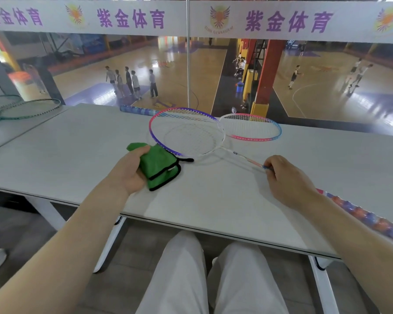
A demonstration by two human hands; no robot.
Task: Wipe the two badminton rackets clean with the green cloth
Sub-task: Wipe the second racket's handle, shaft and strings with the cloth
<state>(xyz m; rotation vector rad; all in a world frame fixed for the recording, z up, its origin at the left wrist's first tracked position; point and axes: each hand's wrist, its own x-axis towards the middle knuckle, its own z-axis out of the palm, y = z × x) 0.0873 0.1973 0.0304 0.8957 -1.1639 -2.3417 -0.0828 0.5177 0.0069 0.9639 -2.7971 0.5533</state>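
A purple-and-pink framed badminton racket (186, 130) lies on the white table (66, 150), its head toward the far side. My right hand (288, 180) holds its thin shaft near the handle, and the orange-and-blue grip (368, 216) runs out under my forearm. My left hand (127, 171) grips a folded green cloth (159, 166) with black edging, which touches the near left rim of that racket's head. A second racket (252, 128) with a pink-and-blue frame lies behind, and its blue handle (136, 109) pokes out at the far edge.
Two dark green rackets (21, 107) rest on a neighbouring table at the far left. A glass barrier beyond the table overlooks a sports hall with people. My knees in white trousers (213, 279) sit below the table's near edge.
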